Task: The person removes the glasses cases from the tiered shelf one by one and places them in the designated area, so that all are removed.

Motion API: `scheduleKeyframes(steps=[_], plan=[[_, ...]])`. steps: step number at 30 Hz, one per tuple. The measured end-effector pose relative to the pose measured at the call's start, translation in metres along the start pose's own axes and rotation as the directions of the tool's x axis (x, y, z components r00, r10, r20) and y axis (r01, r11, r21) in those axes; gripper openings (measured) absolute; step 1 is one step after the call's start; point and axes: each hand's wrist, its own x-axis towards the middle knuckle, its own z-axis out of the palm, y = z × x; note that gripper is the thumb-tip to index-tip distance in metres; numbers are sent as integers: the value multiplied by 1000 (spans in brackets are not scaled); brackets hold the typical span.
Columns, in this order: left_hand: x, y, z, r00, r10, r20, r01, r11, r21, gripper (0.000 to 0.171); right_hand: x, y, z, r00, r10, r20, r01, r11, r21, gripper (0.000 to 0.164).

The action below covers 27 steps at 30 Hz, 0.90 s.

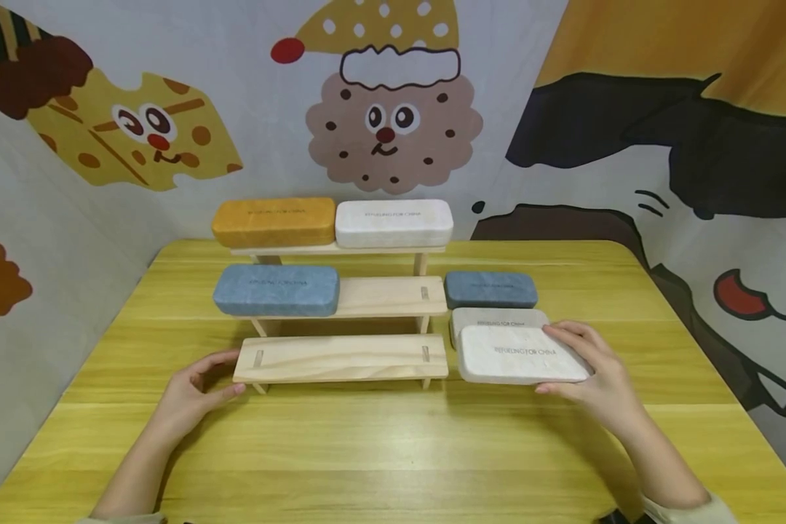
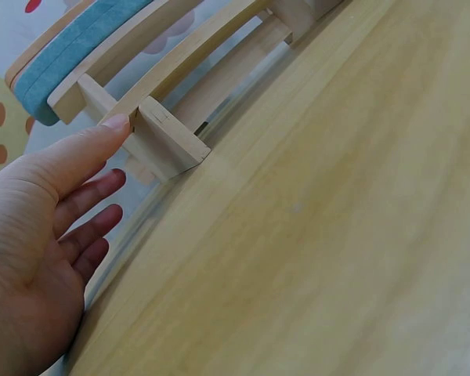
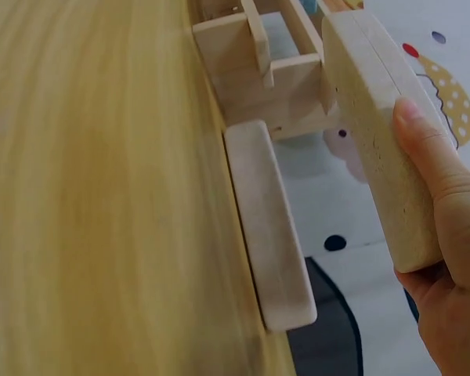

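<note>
Holding a white case [image 1: 520, 354] beside the wooden stand [image 1: 284, 369]

Your right grip [image 1: 599, 378] pinches this case at its right end, above the surface [image 1: 367, 451] and in front of another white case [image 1: 490, 316]. Your left grip [image 1: 186, 397] is loosely spread, its thumb touching the left end of the lowest shelf [image 1: 340, 358]. The step in hand seems to be moving a case while you steady the stand. In my judgement, the next move calls for keeping it level and not pushing its neighbours.

Please count six cases: three white, namely one held, one on the surface and one on the top shelf [image 1: 340, 249]; one orange case [image 1: 274, 223] next to that last one; two blue, one on the middle shelf [image 1: 386, 295] and one on the surface. There is one stand, with three shelves.
</note>
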Motion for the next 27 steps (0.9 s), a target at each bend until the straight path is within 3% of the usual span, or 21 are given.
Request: scheduleKeyframes(steps=[15,27], plan=[[1,0,0,1000,-21,10,21,1000,-9,55,-9,23,-1,996,29,86,-31,999,22,87],[0,1,0,999,-30,13,30,999,-19,55,-11,27,3,988,77,137,-80,997,14,85]])
